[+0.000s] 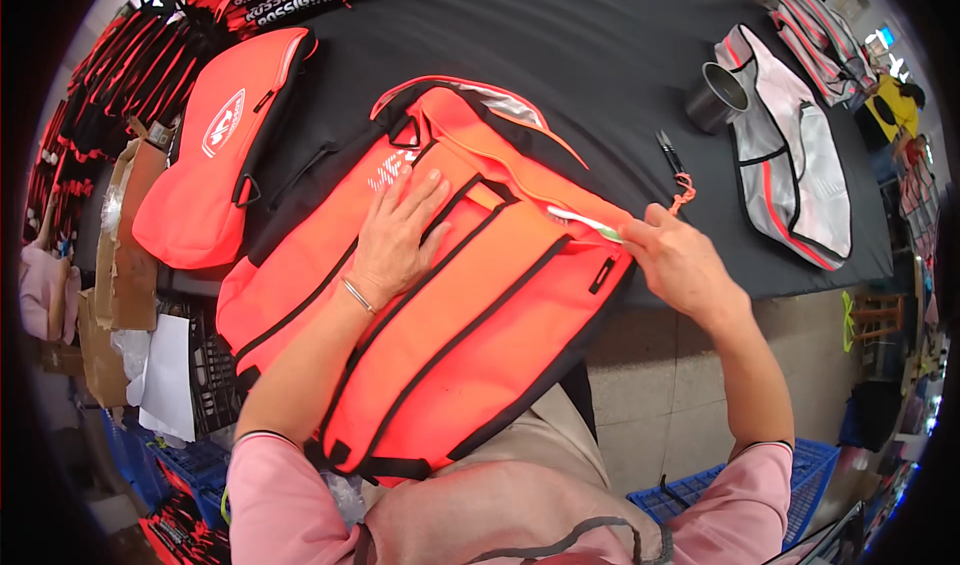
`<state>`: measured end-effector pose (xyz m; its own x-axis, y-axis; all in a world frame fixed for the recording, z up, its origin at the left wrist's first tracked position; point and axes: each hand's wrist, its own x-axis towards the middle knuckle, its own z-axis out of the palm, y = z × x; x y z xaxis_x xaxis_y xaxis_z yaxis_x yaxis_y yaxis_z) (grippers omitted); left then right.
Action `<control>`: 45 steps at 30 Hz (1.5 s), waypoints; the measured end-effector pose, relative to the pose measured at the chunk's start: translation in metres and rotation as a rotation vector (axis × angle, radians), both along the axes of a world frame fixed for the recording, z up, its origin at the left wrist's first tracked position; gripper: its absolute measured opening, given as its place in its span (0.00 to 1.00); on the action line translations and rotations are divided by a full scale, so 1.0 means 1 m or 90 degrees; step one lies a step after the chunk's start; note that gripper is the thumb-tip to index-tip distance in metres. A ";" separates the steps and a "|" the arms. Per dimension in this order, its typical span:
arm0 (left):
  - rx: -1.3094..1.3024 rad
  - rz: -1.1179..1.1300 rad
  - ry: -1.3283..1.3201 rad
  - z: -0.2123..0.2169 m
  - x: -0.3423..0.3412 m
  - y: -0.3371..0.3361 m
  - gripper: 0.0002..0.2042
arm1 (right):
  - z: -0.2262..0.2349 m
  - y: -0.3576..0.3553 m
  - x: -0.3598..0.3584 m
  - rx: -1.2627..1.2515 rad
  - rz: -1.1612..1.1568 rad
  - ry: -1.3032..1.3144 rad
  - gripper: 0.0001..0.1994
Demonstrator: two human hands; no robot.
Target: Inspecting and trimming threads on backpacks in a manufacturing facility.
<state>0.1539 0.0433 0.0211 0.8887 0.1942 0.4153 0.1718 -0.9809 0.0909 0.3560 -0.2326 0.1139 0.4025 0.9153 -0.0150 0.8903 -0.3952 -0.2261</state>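
Observation:
A bright orange-red backpack [480, 355] with black trim lies across the table edge and my lap, straps upward. Its top flap [470, 100] is folded back, showing a pale lining. My left hand [400, 230] rests flat on the backpack's left part, fingers slightly spread, holding nothing. At the right upper corner, my right hand [675, 255] pinches a slim white and green tool [590, 223] lying along the bag's edge. The tool's exact kind is unclear, since the fingers cover one end. Small black thread snips [669, 153] on an orange cord lie just beyond that hand.
A metal cup [716, 97] and a grey bag piece [790, 155] with red stripes are on the black-covered table [580, 35] at right. Another orange-red bag [225, 145] lies at left. Stacked bags, cardboard [135, 235] and blue crates [800, 475] surround the table.

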 end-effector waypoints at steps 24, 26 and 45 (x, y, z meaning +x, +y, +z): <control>-0.108 0.049 -0.005 0.000 -0.006 -0.005 0.21 | -0.028 0.107 -0.011 -0.001 0.129 0.070 0.08; -0.097 0.033 -0.014 0.001 0.003 -0.005 0.20 | -0.048 0.136 -0.003 0.033 0.132 0.032 0.08; -0.124 0.048 -0.040 -0.004 -0.001 -0.002 0.19 | -0.010 0.084 0.001 -0.069 0.142 0.005 0.08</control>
